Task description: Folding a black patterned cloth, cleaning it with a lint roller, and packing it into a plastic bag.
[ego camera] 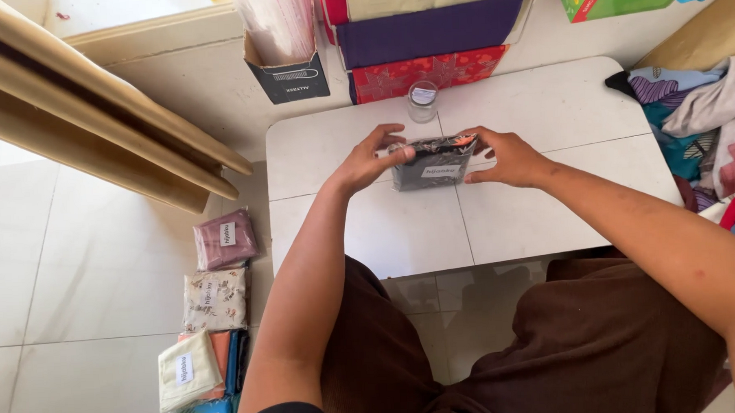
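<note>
Packet (433, 163) mid-table (543, 103), edges pinched.

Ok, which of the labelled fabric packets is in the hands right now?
The dark grey packet on the white table, held between left hand and right hand; the others lie on the floor.

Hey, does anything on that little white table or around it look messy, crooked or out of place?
Nothing looks spilled or damaged. The left hand and right hand hold a dark plastic-wrapped fabric packet flat on the white table. Only the loose heap of clothes at its right edge looks untidy.
</note>
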